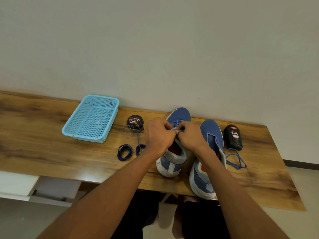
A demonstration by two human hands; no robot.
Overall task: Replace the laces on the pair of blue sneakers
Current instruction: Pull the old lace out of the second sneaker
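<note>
- The left hand (158, 135) and right hand (190, 135) met over the left blue mesh sneaker (174, 152), fingers curled, pinching its blue lace (177, 124); the eyelets were hidden beneath them.
- Both sneakers pointed toes to the wall, heels at the wooden table's (51, 144) near edge.
- The right blue sneaker's (210, 145) heel overhung that edge.
- Coiled dark navy laces (124, 152) lay left, near open tabletop.

Bare forearms, no sleeves (dark trousers (136, 213) below the table edge).
</note>
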